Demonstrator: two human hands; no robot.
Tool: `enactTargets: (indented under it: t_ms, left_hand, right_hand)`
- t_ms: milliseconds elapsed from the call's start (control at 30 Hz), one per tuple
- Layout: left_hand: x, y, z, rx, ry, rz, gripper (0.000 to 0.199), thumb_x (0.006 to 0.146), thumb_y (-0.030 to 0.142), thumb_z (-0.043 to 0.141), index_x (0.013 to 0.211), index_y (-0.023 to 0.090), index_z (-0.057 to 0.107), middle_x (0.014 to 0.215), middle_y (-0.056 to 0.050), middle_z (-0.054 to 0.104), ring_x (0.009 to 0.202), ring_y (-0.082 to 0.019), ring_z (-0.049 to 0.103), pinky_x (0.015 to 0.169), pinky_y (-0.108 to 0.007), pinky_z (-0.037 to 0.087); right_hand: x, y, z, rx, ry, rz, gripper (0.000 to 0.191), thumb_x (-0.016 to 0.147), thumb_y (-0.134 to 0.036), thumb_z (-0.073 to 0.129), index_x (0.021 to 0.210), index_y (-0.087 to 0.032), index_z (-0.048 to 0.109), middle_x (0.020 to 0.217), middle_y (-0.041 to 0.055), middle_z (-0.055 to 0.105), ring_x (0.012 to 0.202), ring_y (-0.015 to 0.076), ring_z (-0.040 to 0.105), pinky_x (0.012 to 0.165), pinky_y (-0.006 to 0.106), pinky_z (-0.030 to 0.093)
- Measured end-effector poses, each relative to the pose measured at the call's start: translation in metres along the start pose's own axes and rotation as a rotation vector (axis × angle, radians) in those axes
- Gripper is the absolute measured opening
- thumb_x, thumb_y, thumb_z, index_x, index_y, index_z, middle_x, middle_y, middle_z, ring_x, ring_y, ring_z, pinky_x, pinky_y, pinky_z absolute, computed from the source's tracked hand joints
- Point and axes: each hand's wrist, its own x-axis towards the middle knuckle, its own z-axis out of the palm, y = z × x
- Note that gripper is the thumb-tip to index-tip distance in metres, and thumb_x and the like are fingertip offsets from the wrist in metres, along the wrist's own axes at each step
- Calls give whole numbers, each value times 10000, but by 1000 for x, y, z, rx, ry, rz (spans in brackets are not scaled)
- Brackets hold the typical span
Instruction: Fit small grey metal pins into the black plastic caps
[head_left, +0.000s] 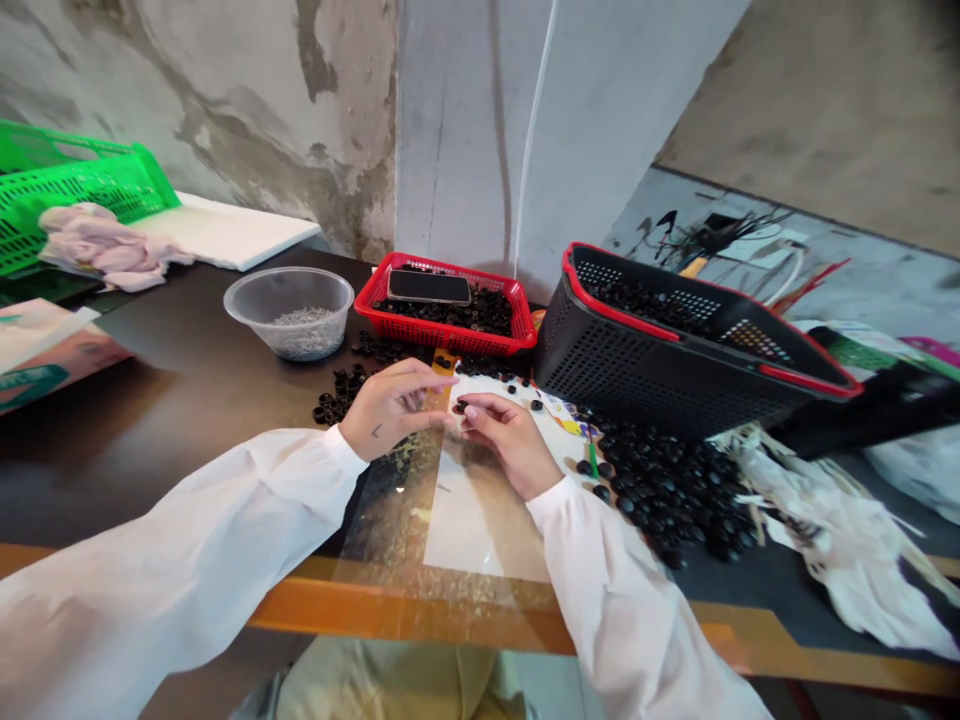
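Note:
My left hand (390, 408) and my right hand (506, 440) meet above a clear plastic sheet (480, 510) on the dark table. A small black plastic piece (460, 407) sits at my right fingertips, pinched there. My left fingers reach toward it, and whatever they hold is hidden. Loose black pieces lie in a large heap (667, 490) to the right of my right hand. A smaller heap (337, 393) lies beyond my left hand. A few more are scattered (517, 390) just beyond my fingers.
A red basket (450, 340) holds black pieces, with a phone (429, 287) on top. Beside it are a clear bowl (289, 340) of grey bits and a tilted black mesh basket (660, 370). A green crate (75, 190), pink cloth (105, 245) and white board (232, 230) lie left.

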Motion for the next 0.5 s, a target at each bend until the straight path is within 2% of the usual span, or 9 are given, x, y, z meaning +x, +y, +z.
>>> enactTargets:
  t_ms: [67, 133, 233, 367, 500]
  left_hand:
    - [5, -9, -9, 158, 22, -17, 392, 858, 507, 689, 1123, 222, 737, 966, -61, 652, 781, -164, 587, 691, -283, 510]
    - [9, -24, -20, 423, 30, -39, 320, 909, 470, 620, 1074, 228, 748, 1003, -76, 653, 880, -210, 586, 811, -343, 509]
    - [14, -48, -31, 734, -25, -56, 391, 883, 467, 625, 1168, 216, 719, 1077, -105, 640, 989, -282, 568, 920, -431, 475]
    - [21, -64, -27, 836, -155, -40, 551, 875, 525, 615, 1330, 214, 635, 1246, -127, 591, 1105, -317, 536, 951, -446, 456]
    - [26, -62, -17, 859, -203, -37, 433, 914, 501, 564, 1213, 225, 714, 1209, -118, 620, 1073, -314, 556, 896, -443, 449]
  right_hand:
    - [1, -2, -3, 114, 18, 49, 339, 628, -391, 887, 906, -241, 765, 892, -7, 754, 665, 102, 647, 715, 265, 588]
    - [3, -3, -5, 193, 46, 60, 362, 590, -400, 914, 879, -244, 763, 889, -10, 752, 656, 86, 635, 679, 225, 584]
    - [4, -3, -6, 228, 59, 64, 382, 557, -408, 934, 856, -239, 764, 884, -11, 750, 650, 69, 622, 649, 183, 573]
    - [3, 0, -2, 198, 15, 89, 398, 578, -411, 925, 891, -226, 764, 909, 5, 753, 637, 61, 614, 646, 181, 566]
    - [1, 1, 0, 173, -3, 93, 394, 599, -420, 913, 903, -220, 761, 916, 13, 751, 637, 58, 598, 620, 177, 548]
